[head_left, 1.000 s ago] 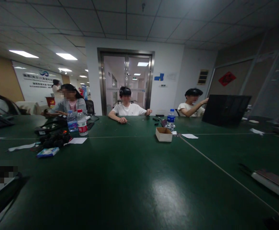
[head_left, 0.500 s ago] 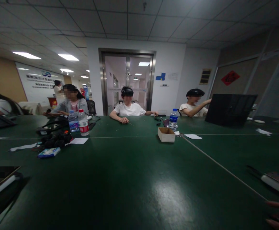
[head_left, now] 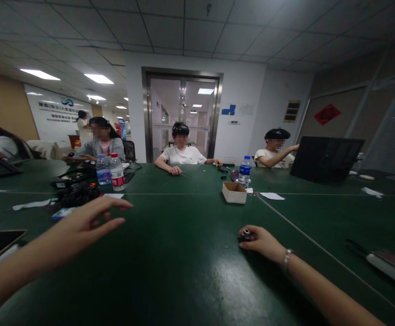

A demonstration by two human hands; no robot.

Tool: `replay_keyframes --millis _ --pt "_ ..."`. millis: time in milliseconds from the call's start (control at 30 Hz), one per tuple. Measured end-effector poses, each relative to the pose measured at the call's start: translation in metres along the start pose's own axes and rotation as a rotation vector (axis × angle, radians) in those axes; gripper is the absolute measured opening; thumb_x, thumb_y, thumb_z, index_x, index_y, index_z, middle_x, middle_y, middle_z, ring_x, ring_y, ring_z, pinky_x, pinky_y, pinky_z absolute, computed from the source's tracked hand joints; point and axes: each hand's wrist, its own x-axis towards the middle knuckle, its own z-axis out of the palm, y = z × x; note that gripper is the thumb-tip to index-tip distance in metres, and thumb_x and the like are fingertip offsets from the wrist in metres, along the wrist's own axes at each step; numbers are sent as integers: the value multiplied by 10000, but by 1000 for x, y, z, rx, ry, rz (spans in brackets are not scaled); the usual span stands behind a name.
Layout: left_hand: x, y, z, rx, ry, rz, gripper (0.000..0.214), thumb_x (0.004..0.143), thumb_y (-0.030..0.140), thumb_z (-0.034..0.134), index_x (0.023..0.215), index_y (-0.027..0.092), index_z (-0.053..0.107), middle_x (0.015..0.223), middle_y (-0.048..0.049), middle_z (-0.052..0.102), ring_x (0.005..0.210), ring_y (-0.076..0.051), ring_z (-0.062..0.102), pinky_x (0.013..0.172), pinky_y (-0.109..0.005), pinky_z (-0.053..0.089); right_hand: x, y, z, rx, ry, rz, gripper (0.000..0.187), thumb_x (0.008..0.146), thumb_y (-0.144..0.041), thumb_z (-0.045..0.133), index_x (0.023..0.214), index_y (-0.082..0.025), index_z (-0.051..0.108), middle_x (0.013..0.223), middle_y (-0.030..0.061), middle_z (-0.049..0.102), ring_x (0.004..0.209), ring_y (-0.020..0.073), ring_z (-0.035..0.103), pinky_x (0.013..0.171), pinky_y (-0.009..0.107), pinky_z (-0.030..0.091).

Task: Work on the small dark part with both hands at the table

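Observation:
My left hand (head_left: pixel 95 220) reaches in over the table from the left. Its thumb and fingers are apart and hold nothing. Behind it, a blue and white packet (head_left: pixel 61 213) is partly covered by the hand. My right hand (head_left: pixel 262 241), with a bracelet (head_left: pixel 287 259) at the wrist, has its fingers closed around a small dark object with a shiny metal ring (head_left: pixel 245 235). That object is low over the green table (head_left: pixel 170 253) or on it; I cannot tell which. A small open cardboard box (head_left: pixel 234 194) stands beyond my right hand.
Bottles (head_left: pixel 117 172) and black gear (head_left: pixel 77 194) stand at the left. Another bottle (head_left: pixel 245 171) is behind the box. A black monitor (head_left: pixel 326 157) stands at the right, and a long pale-edged object (head_left: pixel 392 267) lies nearer. Several people sit around the table.
Both hands have come forward over the table; before, only fingers showed at the lower right. The small dark object has come into view in my right hand. The view shifts slightly.

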Motion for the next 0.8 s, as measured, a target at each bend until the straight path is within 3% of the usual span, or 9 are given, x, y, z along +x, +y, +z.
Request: replay_keyframes --millis 67,133,267,367,467,533,667,800 --pt "29 7 48 9 -212 154 431 534 436 724 916 249 653 987 -37 599 830 -210 552 633 -260 451 37 -3 27 45 47 -30 268 558 -179 702 814 -142 629 742 26 633 679 158 583 631 243 453" --pt "58 5 101 -23 -314 240 448 529 403 739 941 249 649 983 -62 599 833 -214 570 685 -275 457 71 -7 53 68 106 -24 216 552 -150 723 742 -127 624 678 18 617 637 149 566 590 232 431" --pt "100 -8 192 -52 -252 313 533 629 398 681 1121 231 563 1091 -102 548 961 -240 545 818 -317 430 120 -23 93 88 149 -25 196 532 -156 768 658 -140 618 607 -6 584 586 138 529 532 218 385" --pt "119 -15 232 -68 -127 366 481 744 367 575 1202 240 496 1152 -101 511 1047 -231 501 893 -333 394 139 -39 116 45 152 -50 162 549 -120 746 627 -146 607 613 0 585 587 141 527 525 215 368" --pt "128 -23 250 -43 -62 419 364 798 321 509 1152 245 542 1125 -81 533 1030 -216 502 925 -341 372 146 -49 132 -44 211 -101 63 636 -114 662 678 -148 628 687 50 614 643 169 554 546 228 367" --pt "130 -30 255 -41 -59 427 301 811 275 485 1093 238 584 1091 -67 558 1005 -204 512 926 -337 374 146 -51 138 -108 250 -139 97 679 -117 607 757 -153 650 775 79 625 703 184 568 577 234 375" --pt "130 -44 253 -69 -60 420 292 789 176 489 1053 234 602 1029 -43 589 967 -176 530 897 -311 401 142 -53 140 -188 231 -198 181 686 -191 619 859 -178 670 856 70 608 763 184 568 616 230 389" --pt "131 -52 249 -164 0 363 203 788 209 507 946 222 634 964 -41 601 907 -168 558 845 -302 439 141 -52 139 -125 256 -210 192 655 -292 677 797 -162 682 808 57 595 737 179 563 620 244 408"
